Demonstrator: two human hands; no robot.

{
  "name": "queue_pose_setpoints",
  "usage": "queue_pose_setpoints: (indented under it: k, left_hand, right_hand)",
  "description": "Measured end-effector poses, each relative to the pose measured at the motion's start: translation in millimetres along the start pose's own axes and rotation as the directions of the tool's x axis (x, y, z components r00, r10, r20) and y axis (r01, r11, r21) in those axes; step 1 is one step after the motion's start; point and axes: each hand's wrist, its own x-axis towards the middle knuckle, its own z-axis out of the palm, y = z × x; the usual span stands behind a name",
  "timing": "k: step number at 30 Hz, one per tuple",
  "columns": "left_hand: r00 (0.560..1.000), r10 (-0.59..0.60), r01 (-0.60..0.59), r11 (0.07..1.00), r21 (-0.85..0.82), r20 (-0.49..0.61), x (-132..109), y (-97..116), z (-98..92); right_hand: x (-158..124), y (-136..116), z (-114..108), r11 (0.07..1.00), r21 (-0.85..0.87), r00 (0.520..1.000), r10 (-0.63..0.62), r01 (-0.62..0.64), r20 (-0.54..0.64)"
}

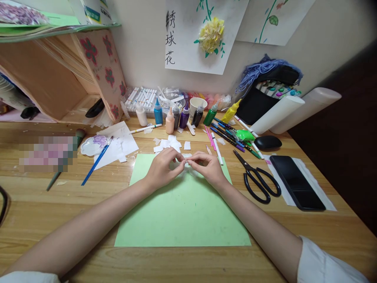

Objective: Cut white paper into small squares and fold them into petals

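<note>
My left hand (pixel 164 168) and my right hand (pixel 208 168) meet fingertip to fingertip above the far part of a light green sheet (pixel 184 214). Both are closed in a pinch on a small white piece of paper (pixel 186 155), mostly hidden by the fingers. Just beyond my left hand lies a loose pile of small white paper pieces (pixel 172 142). A single white square (pixel 187 145) rests beside the pile. To the right of my right hand are black-handled scissors (pixel 255 177), their blades slightly apart.
Several paint bottles (pixel 158 112) line the back, near a box of white markers (pixel 144 97). Pens (pixel 226 135) and a phone (pixel 297 182) lie on the right. On the left are a blue brush (pixel 97 160) and a paint palette (pixel 88 147). Flower pictures (pixel 182 51) hang behind.
</note>
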Motion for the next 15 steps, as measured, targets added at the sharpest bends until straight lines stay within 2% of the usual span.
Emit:
queue_pose_setpoints:
  k: [6, 15]
  left_hand:
    - [0.999, -0.033, 0.033, 0.999, -0.011, 0.000, 0.0, -0.3, 0.7]
    - [1.000, -0.009, 0.009, 1.000, -0.004, 0.003, -0.3, -1.7, 1.0]
  right_hand:
    - [0.3, -0.8, 1.0, 0.999, -0.033, 0.999, -0.001, -0.001, -0.043]
    - [-0.3, -2.0, 1.8, 0.998, -0.064, 0.999, -0.025, 0.022, -0.047]
